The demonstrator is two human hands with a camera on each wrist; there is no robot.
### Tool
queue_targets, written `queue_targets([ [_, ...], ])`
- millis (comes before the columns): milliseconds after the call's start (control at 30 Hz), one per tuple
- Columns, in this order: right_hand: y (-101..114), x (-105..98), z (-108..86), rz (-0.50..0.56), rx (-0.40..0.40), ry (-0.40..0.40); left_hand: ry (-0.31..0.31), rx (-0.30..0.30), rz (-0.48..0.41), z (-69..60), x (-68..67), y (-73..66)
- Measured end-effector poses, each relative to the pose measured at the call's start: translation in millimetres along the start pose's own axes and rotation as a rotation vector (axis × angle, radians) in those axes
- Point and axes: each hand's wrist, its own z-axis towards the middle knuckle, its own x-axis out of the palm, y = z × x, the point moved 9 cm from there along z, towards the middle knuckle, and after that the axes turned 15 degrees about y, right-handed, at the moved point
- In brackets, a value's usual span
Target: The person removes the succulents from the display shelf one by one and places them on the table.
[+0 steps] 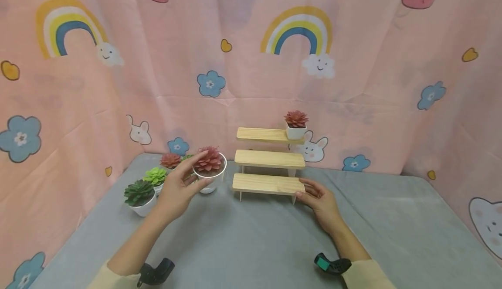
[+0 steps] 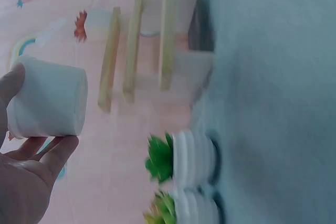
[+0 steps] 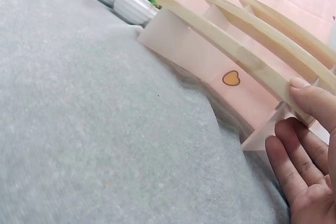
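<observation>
In the head view my left hand (image 1: 176, 191) grips a white pot with a red artificial succulent (image 1: 209, 160) by its sides, raised above the table. The left wrist view shows the white pot (image 2: 50, 98) between thumb and fingers. On the right, my right hand (image 1: 323, 206) holds the right end of the lowest board of a three-tier wooden shelf stand (image 1: 268, 183). The right wrist view shows the thumb on the board (image 3: 252, 69) and curled fingers below it. Another red succulent in a square white pot (image 1: 296, 127) stands at the right of the top tier.
Left of the stand, a dark green succulent (image 1: 140, 195), a light green one (image 1: 155, 176) and a red one (image 1: 171, 160) stand in white pots, some partly hidden by my left hand. Grey cloth (image 1: 251, 241) covers the table. A patterned pink curtain (image 1: 251, 114) hangs behind.
</observation>
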Motion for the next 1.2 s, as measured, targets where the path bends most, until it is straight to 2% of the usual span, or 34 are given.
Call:
queue_targets([
  [200, 0.6, -0.8, -0.5, -0.004, -0.008, 0.001, -0.048, -0.064, 0.031, -24.9, -18.3, 21.6],
  [367, 0.9, -1.8, -0.8, 0.001, -0.018, -0.004, -0.065, -0.112, 0.045, -38.7, -24.8, 44.2],
  [567, -0.4, -2.4, -0.4, 0.009, -0.017, -0.007, -0.028, -0.161, -0.048, -47.3, -25.6, 71.7],
  [700, -1.2, -1.9, -0.3, 0.013, -0.011, -0.01, 0.001, -0.196, -0.066, -51.1, -22.6, 87.1],
  [967, -0.5, -0.4, -1.2, 0.016, 0.004, -0.007, -0.007, -0.175, -0.085, -56.5, -21.1, 99.4],
  [1200, -0.1, -0.3, -1.7, 0.006, -0.001, -0.008, -0.002, -0.168, -0.021, -63.7, -20.6, 109.5],
])
